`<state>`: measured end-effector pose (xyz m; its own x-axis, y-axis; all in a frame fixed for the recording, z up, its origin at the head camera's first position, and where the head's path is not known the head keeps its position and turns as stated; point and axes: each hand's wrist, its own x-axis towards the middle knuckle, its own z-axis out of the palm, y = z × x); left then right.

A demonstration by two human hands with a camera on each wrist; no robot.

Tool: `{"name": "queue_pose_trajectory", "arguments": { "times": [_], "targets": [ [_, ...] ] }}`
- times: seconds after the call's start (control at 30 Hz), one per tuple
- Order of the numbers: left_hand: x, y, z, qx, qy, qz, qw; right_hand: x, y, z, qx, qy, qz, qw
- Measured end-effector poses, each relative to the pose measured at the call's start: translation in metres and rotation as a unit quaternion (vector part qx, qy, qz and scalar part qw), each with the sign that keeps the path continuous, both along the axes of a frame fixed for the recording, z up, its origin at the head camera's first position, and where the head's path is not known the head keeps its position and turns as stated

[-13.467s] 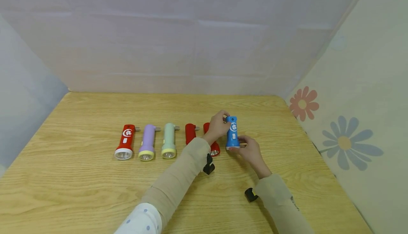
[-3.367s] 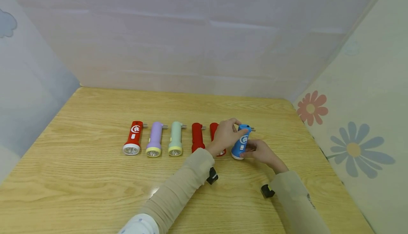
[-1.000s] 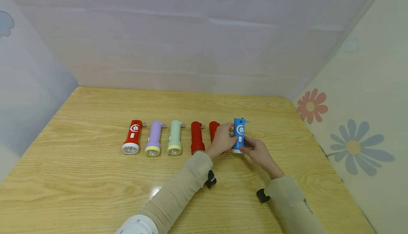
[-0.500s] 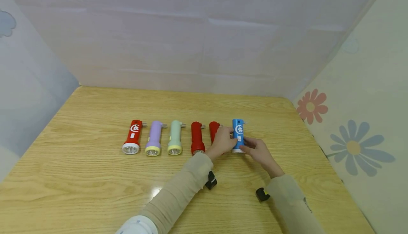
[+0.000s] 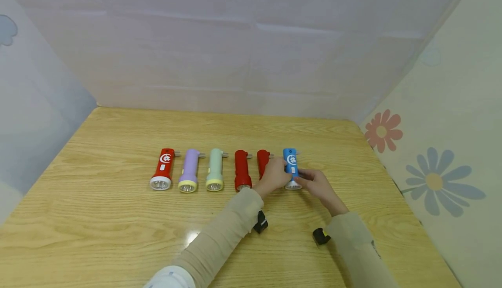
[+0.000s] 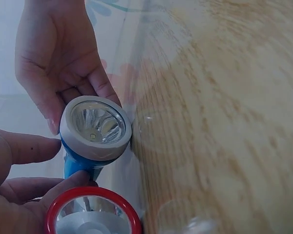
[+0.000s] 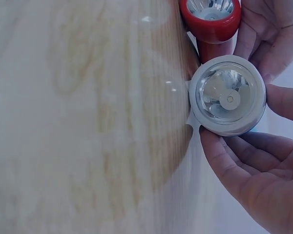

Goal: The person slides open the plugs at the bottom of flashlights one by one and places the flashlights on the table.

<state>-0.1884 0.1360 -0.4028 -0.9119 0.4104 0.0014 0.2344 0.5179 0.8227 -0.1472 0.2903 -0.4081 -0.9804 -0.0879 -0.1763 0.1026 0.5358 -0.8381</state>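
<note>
A blue flashlight (image 5: 291,159) with a white rim lies at the right end of a row of flashlights, its lens facing the near edge. My left hand (image 5: 275,174) pinches its body from the left, thumb and fingers on the blue part (image 6: 78,168). On the other side, my right hand (image 5: 318,188) holds the lens end, with the thumb above and the fingers along the lower side of the white rim (image 7: 198,95). Right beside it is a red flashlight (image 5: 263,159), partly hidden behind my left hand; its red-rimmed lens shows in both wrist views.
Leftward along the row lie another red flashlight (image 5: 242,168), a mint green one (image 5: 215,165), a purple one (image 5: 191,165) and a red one with a white rim (image 5: 165,162). All have plug prongs pointing right. The wooden table (image 5: 117,227) meets a pale wall behind.
Over the last second the blue flashlight tipped down flatter and shifted slightly left, so its lens shows in the head view. Earlier it was also tilted sideways between both hands. The other flashlights stayed put.
</note>
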Motion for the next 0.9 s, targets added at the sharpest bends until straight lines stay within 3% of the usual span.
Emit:
{"name": "queue_pose_trajectory", "arguments": {
  "times": [0.67, 0.9],
  "targets": [
    [-0.0024, 0.0057, 0.0067, -0.068, -0.033, -0.010, 0.9971, -0.0082, 0.0042, 0.0022, -0.014, -0.044, 0.003, 0.999],
    [-0.0008, 0.0042, 0.0074, -0.054, -0.024, -0.016, 0.9981, -0.0071, 0.0058, 0.0012, -0.027, -0.041, 0.005, 0.999]
  ]
}}
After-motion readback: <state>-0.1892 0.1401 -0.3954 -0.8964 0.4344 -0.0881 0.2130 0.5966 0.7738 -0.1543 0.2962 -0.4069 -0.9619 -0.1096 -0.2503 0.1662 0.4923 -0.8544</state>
